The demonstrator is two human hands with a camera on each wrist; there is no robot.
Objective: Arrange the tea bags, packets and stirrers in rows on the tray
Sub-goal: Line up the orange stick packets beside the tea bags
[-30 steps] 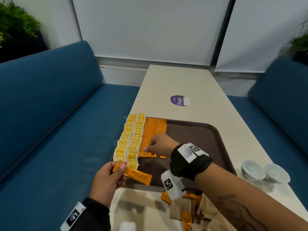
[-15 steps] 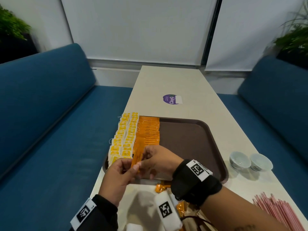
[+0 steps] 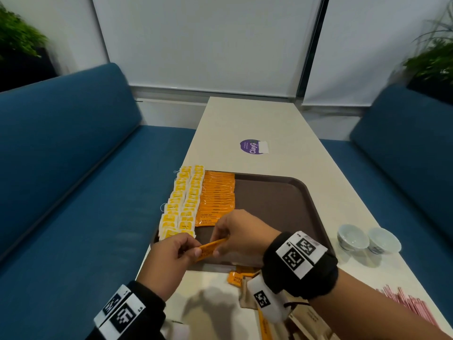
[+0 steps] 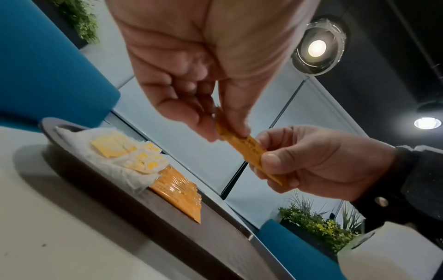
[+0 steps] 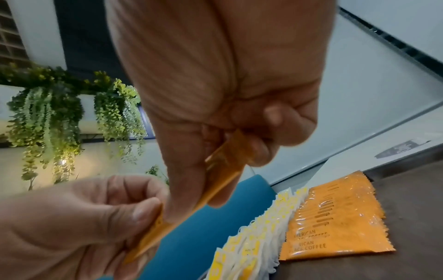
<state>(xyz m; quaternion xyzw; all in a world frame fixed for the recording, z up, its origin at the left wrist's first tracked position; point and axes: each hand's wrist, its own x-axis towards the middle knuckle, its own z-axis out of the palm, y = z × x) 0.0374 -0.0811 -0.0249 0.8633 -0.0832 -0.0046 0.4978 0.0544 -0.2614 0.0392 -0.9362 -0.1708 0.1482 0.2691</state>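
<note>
Hands: one packet, held at both ends

Left hand (image 3: pixel 169 256) and right hand (image 3: pixel 239 233) each pinch an end of one orange packet (image 3: pixel 211 248), above the tray (image 3: pixel 282 204) at its 6 o'clock edge, probably to lay it squarely below the packet row (image 3: pixel 217 197).

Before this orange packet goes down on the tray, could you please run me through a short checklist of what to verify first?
1. Packet held: ok. The left hand and right hand each pinch one end of the orange packet.
2. Landing spot free: ok. Bare tray shows just near of the orange row.
3. Existing rows tidy: ok. The tea bags lie in two columns beside the orange row.
4. Packet facing print up: cannot tell; it is seen edge-on.
5. More stock at hand: ok. Loose packets lie near the tray.
6. Stirrers placed: not ok; they are on the table.
</note>
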